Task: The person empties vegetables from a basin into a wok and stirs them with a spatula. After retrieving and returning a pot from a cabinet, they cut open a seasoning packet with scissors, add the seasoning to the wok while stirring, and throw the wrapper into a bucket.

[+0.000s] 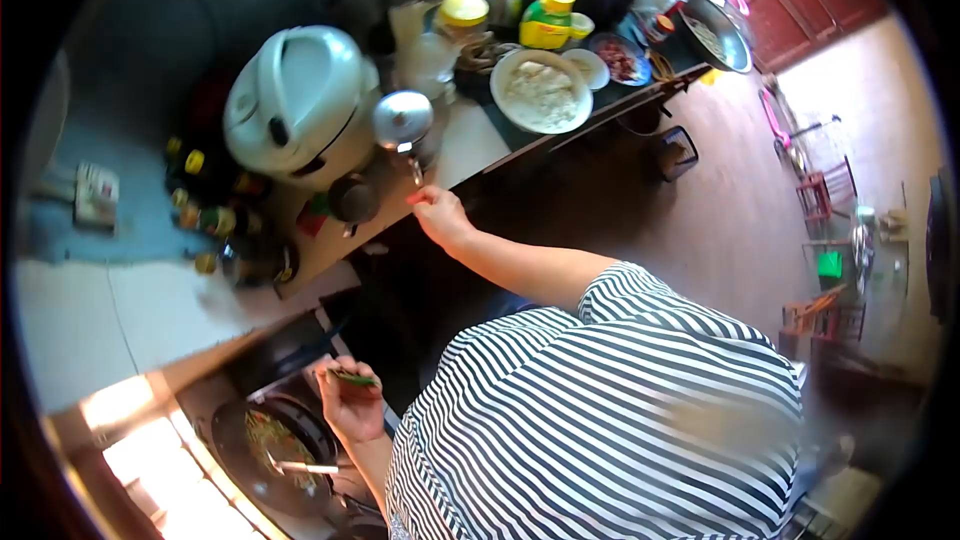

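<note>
My right hand point(442, 217) is closed in a pinch at the counter's edge, by the lower end of the handle of a shiny metal vessel point(403, 121). Something small and reddish shows at its fingertips, too small to name. A dark round container point(354, 198) stands left of this hand. My left hand point(352, 408), palm up with curled fingers, holds a small green object point(352, 378). Below and left of it, a wok point(262, 432) contains chopped food, and a spatula point(303, 467) rests in it.
On the counter point(470, 145) are a white rice cooker point(300, 105), a bowl of white food point(541, 92), yellow-lidded jars point(548, 18), a plate of meat point(617, 60) and a metal basin point(715, 35). Bottles point(225, 220) stand by the wall. A bin point(676, 153) is on the floor.
</note>
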### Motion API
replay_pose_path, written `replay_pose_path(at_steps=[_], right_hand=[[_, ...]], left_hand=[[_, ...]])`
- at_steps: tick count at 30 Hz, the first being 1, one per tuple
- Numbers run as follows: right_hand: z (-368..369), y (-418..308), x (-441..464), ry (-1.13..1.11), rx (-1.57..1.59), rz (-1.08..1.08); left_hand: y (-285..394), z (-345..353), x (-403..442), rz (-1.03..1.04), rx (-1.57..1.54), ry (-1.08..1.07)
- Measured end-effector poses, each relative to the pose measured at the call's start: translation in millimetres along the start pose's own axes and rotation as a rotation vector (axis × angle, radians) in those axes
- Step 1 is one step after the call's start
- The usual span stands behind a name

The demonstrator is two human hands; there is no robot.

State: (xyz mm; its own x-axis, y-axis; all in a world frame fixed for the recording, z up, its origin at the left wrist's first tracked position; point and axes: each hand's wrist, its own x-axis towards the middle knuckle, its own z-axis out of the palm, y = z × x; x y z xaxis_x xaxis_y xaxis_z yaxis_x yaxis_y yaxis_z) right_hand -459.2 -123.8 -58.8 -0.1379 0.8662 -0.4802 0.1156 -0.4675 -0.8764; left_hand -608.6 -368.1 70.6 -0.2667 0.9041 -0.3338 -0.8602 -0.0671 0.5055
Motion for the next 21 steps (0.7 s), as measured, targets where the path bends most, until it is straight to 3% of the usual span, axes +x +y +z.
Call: replay_pose_path(at_steps=[1,2,5,13,15,17,21], right_hand=[[-13,-10,3,0.012,-0.124,-0.022],[-18,-15,2,0.09,-0.207,-0.187],[-29,-2,19,0.208,-0.194,-0.323],[-44,0,22,-0.074,-0.032,-0.15],[-53,8,18,-0.217,0.256,0.146],[-68,3,17,-0.039,0.33,0.177],[-97,-10,46,0.089,0.13,-0.066]], left_hand=[[-9,8,5,-0.012,-0.016,-0.008],[-17,14,11,-0.028,-0.008,-0.018],[-38,27,29,-0.041,0.06,0.027],[-72,65,47,-0.134,0.128,0.004],[-73,67,47,-0.158,0.155,0.011],[-75,63,48,-0.181,0.181,0.038],[-92,57,53,-0.268,0.2,0.088]])
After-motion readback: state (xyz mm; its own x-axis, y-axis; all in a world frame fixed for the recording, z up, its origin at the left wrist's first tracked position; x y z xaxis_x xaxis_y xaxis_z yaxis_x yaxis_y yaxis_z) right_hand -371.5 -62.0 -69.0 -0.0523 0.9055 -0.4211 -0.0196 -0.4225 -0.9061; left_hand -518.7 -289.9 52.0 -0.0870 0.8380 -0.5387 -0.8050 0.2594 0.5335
